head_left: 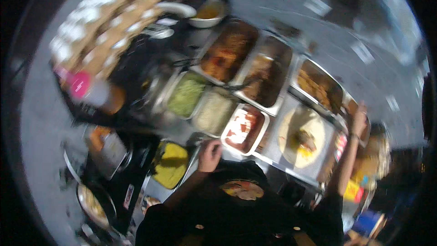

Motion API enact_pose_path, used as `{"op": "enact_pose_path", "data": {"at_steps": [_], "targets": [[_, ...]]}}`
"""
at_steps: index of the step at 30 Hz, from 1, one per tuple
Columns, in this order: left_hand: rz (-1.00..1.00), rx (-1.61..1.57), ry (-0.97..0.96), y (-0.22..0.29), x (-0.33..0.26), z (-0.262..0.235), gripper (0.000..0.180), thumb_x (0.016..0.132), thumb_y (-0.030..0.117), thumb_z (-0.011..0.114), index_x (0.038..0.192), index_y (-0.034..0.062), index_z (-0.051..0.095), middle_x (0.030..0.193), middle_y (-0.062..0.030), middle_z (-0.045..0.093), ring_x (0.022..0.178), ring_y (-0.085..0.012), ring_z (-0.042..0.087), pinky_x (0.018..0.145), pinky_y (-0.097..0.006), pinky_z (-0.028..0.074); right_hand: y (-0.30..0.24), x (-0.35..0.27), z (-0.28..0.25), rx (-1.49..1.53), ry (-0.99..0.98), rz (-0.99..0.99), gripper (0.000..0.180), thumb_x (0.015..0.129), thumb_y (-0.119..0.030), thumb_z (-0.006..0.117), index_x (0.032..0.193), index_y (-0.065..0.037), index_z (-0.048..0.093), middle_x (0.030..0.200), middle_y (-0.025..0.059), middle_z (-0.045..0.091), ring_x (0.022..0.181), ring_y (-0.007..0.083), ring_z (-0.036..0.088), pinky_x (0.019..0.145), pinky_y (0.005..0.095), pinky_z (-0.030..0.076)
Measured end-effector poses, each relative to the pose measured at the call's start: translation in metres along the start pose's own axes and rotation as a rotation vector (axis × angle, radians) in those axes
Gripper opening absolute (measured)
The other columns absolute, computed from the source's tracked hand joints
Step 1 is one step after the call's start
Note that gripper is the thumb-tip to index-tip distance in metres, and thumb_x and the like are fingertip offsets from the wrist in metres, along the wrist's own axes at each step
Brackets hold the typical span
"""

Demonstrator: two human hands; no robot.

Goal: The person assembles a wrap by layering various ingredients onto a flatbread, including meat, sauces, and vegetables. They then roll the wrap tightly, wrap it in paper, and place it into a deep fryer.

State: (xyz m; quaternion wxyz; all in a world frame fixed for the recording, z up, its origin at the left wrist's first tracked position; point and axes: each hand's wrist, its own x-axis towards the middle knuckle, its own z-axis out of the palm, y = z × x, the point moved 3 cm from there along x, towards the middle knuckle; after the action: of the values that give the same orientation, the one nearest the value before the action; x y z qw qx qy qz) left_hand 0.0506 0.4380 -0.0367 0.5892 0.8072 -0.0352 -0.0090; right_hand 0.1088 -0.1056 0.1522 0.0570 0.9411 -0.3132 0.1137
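Observation:
My left hand (210, 156) is at the front edge of the counter, beside the white-rimmed tub (246, 128) of red and white food. Its fingers look curled, but motion blur hides whether they grip anything. Far to the right, my right hand (359, 119) reaches beside a brown object (352, 106) at the end of the row of pans. Blur hides its fingers and any grip there. Between my hands a flat tortilla (290, 142) lies on a grey board (273, 153), with a small heap of filling (305, 142) in its middle.
Metal pans of cooked fillings (230, 50) stand behind, next to shredded green vegetable (186, 93) and a pale chopped topping (214, 111). At left are egg trays (102, 32), a pink-capped bottle (98, 92), a yellow-filled pan (171, 164) and a round pot (95, 204).

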Motion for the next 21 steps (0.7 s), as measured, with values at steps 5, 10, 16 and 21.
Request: {"op": "enact_pose_path", "data": {"at_steps": [5, 10, 16, 21], "targets": [[0.031, 0.094, 0.092, 0.025, -0.015, -0.019, 0.016, 0.088, 0.011, 0.064, 0.103, 0.0052, 0.062, 0.095, -0.0135, 0.065, 0.093, -0.0318, 0.061, 0.081, -0.037, 0.049, -0.24, -0.131, -0.053, 0.871, -0.159, -0.672, 0.046, 0.083, -0.014, 0.07, 0.125, -0.003, 0.054, 0.12, 0.0157, 0.059, 0.109, 0.0288, 0.059, 0.094, 0.0393, 0.047], [-0.048, 0.116, 0.113, 0.008, -0.028, -0.036, 0.02, 0.089, 0.014, 0.065, 0.107, 0.005, 0.062, 0.106, -0.0124, 0.065, 0.1, -0.0268, 0.061, 0.088, -0.036, 0.047, -0.468, -0.207, 0.056, 0.374, -0.587, -1.146, 0.055, 0.08, -0.022, 0.069, 0.129, -0.003, 0.05, 0.13, 0.023, 0.051, 0.121, 0.0384, 0.049, 0.097, 0.0433, 0.046], [-0.123, 0.127, 0.21, 0.017, -0.04, -0.059, 0.021, 0.089, 0.013, 0.064, 0.109, 0.0051, 0.062, 0.104, -0.0118, 0.065, 0.099, -0.0251, 0.062, 0.087, -0.036, 0.048, -0.561, -0.223, 0.136, 0.206, -0.607, -0.857, 0.039, 0.09, -0.021, 0.057, 0.125, -0.006, 0.051, 0.129, 0.0199, 0.05, 0.118, 0.0366, 0.051, 0.088, 0.048, 0.05], [-0.232, 0.087, 0.183, 0.001, -0.056, -0.076, 0.025, 0.092, 0.016, 0.063, 0.113, 0.0042, 0.061, 0.108, -0.0152, 0.065, 0.103, -0.0285, 0.063, 0.089, -0.038, 0.049, -0.56, -0.224, 0.153, 0.372, -0.626, -0.939, 0.029, 0.09, -0.016, 0.055, 0.117, -0.007, 0.054, 0.113, 0.0211, 0.061, 0.107, 0.0366, 0.06, 0.078, 0.0443, 0.056]]}}
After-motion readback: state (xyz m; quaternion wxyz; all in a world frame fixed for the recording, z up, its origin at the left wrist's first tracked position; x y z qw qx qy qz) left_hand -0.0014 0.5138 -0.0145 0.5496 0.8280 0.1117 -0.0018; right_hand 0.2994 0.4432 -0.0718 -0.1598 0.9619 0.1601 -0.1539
